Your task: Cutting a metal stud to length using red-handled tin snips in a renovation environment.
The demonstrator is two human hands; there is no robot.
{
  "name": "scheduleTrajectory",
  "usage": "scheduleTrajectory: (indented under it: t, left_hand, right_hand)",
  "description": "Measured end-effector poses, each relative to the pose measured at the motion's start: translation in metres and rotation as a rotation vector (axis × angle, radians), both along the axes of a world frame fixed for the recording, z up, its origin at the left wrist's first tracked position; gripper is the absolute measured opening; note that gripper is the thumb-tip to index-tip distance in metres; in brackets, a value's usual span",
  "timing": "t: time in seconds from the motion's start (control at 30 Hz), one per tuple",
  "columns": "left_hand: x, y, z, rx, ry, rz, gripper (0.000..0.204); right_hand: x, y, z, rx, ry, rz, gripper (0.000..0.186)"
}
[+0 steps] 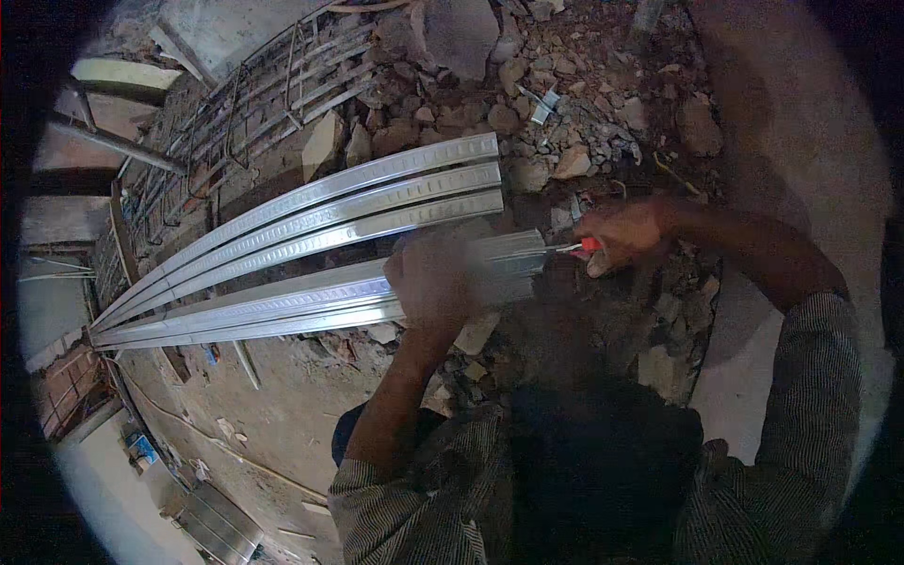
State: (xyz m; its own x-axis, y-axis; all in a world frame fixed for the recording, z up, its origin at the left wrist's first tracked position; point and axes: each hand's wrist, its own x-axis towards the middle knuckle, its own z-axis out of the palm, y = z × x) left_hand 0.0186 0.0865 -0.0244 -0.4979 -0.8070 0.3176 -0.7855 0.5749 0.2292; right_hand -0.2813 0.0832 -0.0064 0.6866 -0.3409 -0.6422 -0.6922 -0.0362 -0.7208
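Note:
My left hand (435, 279) is wrapped over a long silvery metal channel (320, 299) close to its near end, and the hand looks slightly blurred. At that end, my right hand (623, 234) grips a small hand tool with a red handle (590, 244). The tool's thin pale metal tip touches or nearly touches the channel's end; its exact kind is hidden by my fingers. Beside the held piece, several more ribbed metal channels (405, 193) fan out, converging toward the far left.
Broken stones and rubble (556, 104) lie under and beyond the channels. A steel rebar framework (292, 94) stands at upper left. A small metal bracket (544, 105) rests on the rubble. A plain wall-like surface (791, 122) runs along the right. A thin pole (235, 457) lies lower left.

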Motion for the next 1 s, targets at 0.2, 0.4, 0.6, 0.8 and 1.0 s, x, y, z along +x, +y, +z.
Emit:
scheduleTrajectory:
  t: [0.2,0.4,0.6,0.8,1.0]
  left_hand:
    - [0.003,-0.001,-0.005,0.021,0.000,-0.013,0.035]
    - [0.009,0.003,-0.018,0.007,0.009,0.032,0.037]
    - [0.007,0.006,-0.020,0.048,-0.059,0.054,0.038]
    - [0.005,0.006,-0.020,0.033,-0.033,-0.001,0.036]
    - [-0.002,0.005,-0.022,0.062,-0.154,0.020,0.041]
  right_hand:
    - [-0.002,0.001,0.003,0.003,-0.008,-0.001,0.051]
    - [0.000,0.010,0.004,-0.144,0.007,-0.020,0.047]
    - [0.004,0.025,-0.007,-0.227,0.015,-0.134,0.046]
    - [0.008,0.037,-0.010,-0.133,0.126,-0.217,0.041]
    - [0.020,0.055,-0.011,-0.209,0.062,-0.332,0.042]
